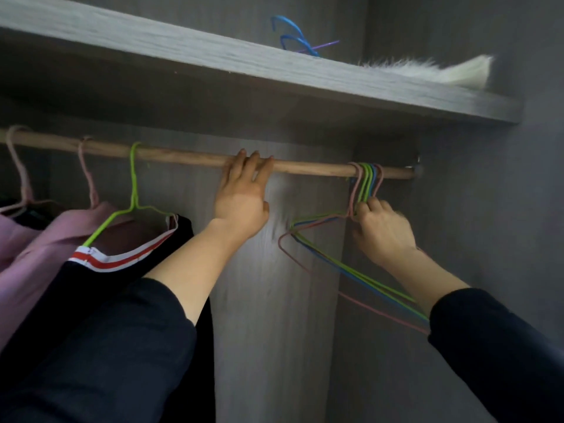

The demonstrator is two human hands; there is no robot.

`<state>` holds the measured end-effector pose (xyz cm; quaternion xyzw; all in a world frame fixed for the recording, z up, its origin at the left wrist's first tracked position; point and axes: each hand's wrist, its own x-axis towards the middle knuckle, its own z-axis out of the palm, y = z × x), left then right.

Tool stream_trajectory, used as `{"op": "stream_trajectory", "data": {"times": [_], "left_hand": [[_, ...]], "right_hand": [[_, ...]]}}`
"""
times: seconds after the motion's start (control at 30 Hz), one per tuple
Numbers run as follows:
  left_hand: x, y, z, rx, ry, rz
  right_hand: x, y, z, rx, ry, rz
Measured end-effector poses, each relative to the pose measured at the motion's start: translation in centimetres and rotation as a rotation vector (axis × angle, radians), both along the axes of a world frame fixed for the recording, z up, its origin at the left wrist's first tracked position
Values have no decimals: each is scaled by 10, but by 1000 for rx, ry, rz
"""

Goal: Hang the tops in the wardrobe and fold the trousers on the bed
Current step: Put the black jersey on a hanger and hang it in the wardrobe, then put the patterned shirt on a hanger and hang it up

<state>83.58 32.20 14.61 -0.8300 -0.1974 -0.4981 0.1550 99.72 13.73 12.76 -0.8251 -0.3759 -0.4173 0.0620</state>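
Note:
A wooden rail (189, 156) runs across the wardrobe. My left hand (244, 196) grips the rail near its middle, fingers hooked over the top. At the rail's right end hangs a bunch of several empty wire hangers (364, 178), pink, green and blue. My right hand (381, 228) pinches the necks of that bunch just below the hooks. To the left hangs a black top with a red and white striped collar (122, 257) on a green hanger (134, 184). Further left hang two pink tops (36, 239) on pink hangers.
A grey shelf (213, 59) sits above the rail, holding blue and purple hangers (296, 38) and a white furry item (442, 71). The wardrobe's right side wall (488, 209) stands close to the hanger bunch. The grey back panel (274, 331) shows between my arms.

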Motion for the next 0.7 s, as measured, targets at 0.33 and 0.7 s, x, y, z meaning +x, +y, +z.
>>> {"op": "stream_trajectory", "data": {"times": [0.33,0.7], "left_hand": [[3,2,-1,31,-74,-25],[-10,-6,17,-81,152,63]], "right_hand": [[-7,-1,14,169,333,125],[-36,32,22,410,684,417]]}}
